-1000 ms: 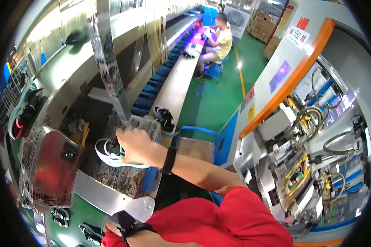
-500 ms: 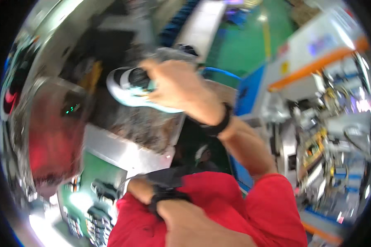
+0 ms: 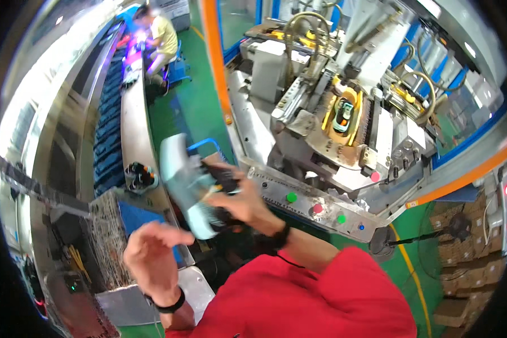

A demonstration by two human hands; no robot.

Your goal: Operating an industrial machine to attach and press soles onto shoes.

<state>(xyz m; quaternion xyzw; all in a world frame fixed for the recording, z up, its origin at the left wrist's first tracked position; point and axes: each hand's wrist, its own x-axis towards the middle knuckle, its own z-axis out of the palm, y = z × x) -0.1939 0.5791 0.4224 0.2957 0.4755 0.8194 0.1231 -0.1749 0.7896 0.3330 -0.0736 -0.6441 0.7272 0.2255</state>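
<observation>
Clamping the shoe (image 3: 177,174) near its middle, the right hand (image 3: 245,200) meets it from three o'clock, thumb toward the sole and fingers about the dark upper; blur hides just where each fingertip presses. The shoe is in the air, pale sole turned toward nine o'clock, its length running roughly from eleven to five. At seven o'clock, just beside its lower end, is the left hand (image 3: 155,253), fingers spread from one another and palm holding nothing; whether a fingertip meets the sole cannot be told.

It should be light enough for one hand. The sole looks thick and springy, the upper soft and likely to give under a squeeze. Nothing about it seems fragile, though the smooth sole might slip from a loose pinch. The surest hold is probably around the midfoot, with the other hand steadying the five o'clock end against twisting.

Farther out from the shoe, the bench shoe (image 3: 141,176) sits toward half past nine, at the near end of the bench (image 3: 135,124), and a film-wrapped box (image 3: 104,225) stands at eight. At two o'clock, the machine (image 3: 343,160) bears the machine shoe (image 3: 342,115) in a yellow-edged holder.
</observation>
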